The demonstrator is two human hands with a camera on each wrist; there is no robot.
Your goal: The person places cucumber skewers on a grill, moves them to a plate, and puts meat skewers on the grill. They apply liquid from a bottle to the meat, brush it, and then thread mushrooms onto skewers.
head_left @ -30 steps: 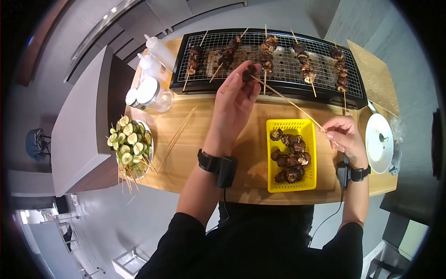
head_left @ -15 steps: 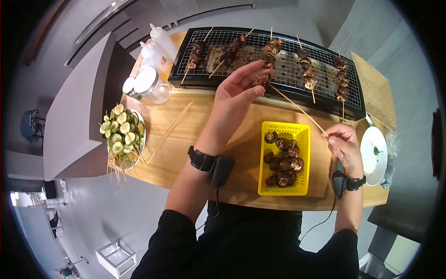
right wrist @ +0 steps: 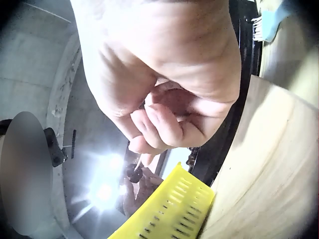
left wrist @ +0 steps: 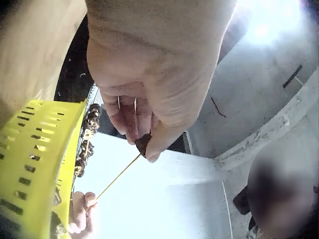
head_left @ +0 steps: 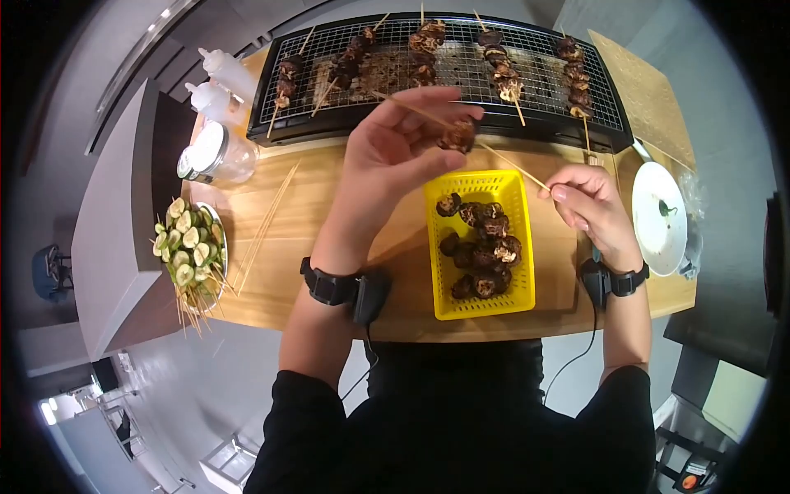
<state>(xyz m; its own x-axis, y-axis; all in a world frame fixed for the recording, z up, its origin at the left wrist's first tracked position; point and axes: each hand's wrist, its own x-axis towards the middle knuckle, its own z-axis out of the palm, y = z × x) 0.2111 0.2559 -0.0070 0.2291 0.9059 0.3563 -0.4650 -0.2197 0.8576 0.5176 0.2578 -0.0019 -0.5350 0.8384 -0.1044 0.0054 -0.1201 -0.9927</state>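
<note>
My left hand pinches a dark brown mushroom between thumb and fingers, just past the far rim of the yellow basket. A wooden skewer runs through the mushroom, its far end sticking out in front of the left palm. The thumb and fingers of my right hand pinch the near end of that skewer. In the left wrist view the mushroom sits under the thumb, with the skewer slanting down to the right hand. Several loose mushrooms lie in the yellow basket.
Behind the hands a black grill carries several mushroom skewers. At left stand squeeze bottles, a lidded jar, loose skewers and a plate of skewered green slices. At right are a white plate and a brush.
The skewer's end now shows on the left side of the mushroom. My right hand has come closer to the left hand. The head view has shifted, too.
</note>
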